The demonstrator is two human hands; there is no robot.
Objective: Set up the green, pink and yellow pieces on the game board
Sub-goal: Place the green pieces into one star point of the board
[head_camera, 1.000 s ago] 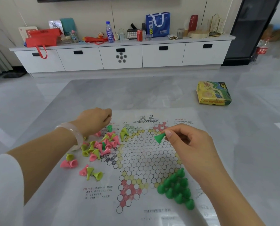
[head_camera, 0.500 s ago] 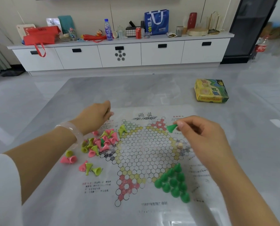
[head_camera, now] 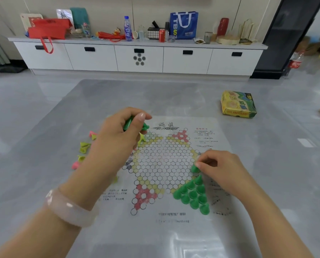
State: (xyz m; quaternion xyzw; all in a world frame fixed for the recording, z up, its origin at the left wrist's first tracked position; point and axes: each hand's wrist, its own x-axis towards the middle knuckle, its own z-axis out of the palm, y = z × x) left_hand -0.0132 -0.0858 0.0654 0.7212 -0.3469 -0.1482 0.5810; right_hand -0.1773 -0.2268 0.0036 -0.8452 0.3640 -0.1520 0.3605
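On the grey surface (head_camera: 174, 97) in front of you lies the game board (head_camera: 163, 164), a printed star of circles. Your right hand (head_camera: 222, 170) pinches one green piece (head_camera: 194, 168) between thumb and fingertips at the board's right edge, just above the triangle of green pieces (head_camera: 193, 195) already standing on the lower right point. Your left hand (head_camera: 118, 135) has its fingers curled around green pieces (head_camera: 128, 123) over the board's upper left. Loose pink and yellow pieces (head_camera: 84, 148) lie left of the board.
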